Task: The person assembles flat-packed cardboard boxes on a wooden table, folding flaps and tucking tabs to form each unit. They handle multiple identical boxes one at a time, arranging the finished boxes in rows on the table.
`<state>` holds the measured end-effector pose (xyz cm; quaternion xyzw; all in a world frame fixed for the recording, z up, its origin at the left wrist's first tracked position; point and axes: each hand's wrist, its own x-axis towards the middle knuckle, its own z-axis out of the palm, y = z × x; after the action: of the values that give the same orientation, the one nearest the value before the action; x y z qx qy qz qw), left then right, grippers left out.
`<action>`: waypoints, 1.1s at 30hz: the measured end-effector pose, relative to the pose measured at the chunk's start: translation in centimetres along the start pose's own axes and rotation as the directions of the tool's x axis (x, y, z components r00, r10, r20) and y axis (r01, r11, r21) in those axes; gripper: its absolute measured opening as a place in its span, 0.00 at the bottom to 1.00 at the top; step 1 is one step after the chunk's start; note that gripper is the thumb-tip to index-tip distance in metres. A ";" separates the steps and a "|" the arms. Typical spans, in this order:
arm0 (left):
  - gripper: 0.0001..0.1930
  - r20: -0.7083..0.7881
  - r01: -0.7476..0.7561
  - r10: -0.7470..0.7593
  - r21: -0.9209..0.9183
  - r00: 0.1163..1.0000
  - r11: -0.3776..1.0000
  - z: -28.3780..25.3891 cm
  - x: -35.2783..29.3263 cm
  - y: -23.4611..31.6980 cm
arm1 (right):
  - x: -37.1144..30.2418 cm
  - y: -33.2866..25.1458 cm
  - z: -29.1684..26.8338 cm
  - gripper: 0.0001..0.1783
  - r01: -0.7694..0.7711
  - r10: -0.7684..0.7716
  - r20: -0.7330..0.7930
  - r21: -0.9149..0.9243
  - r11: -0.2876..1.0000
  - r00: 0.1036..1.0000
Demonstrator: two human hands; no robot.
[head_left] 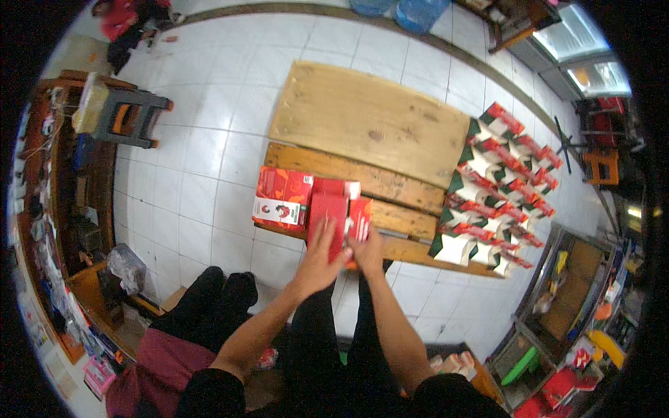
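Observation:
A red cardboard box (327, 209), partly folded, lies at the near left end of a wooden table. My left hand (317, 263) rests on its plain red panel with fingers stretched out. At the box's right side, my right hand (367, 252) has thumb and fingers closed on a printed flap (360, 217). A stack of flat red printed cartons (284, 191) with a white band sits just left of the box. My hands partly cover the box's near end.
Several rows of open red, white and green cartons (488, 202) stand at the table's right end. A pale wooden board (369, 118) covers its far part. A person in a maroon shirt (157, 369) sits close on my left. A grey stool (132, 115) stands farther left.

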<state>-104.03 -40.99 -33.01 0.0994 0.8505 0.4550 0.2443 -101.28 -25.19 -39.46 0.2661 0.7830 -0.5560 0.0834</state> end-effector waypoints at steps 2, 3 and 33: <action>0.44 0.069 0.025 -0.025 -0.004 0.997 1.000 0.7 -1.4 3.1 | -4.3 -3.1 -1.1 0.16 0.167 -0.177 0.009 0.294 0.941 0.984; 0.45 0.064 0.038 -0.030 -0.116 0.998 0.993 0.7 -2.3 5.0 | -6.2 -4.7 -2.7 0.14 -0.032 0.003 0.112 0.255 0.966 0.994; 0.27 0.439 0.422 -0.142 -0.648 0.887 0.634 -6.4 -8.1 13.9 | -16.8 -14.1 -27.5 0.13 -0.145 0.100 0.123 0.457 0.877 0.987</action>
<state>-101.06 -40.97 -15.98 -0.0641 0.5459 0.6848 0.4784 -89.72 -8.85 -10.50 0.3004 0.6037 -0.7330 0.0897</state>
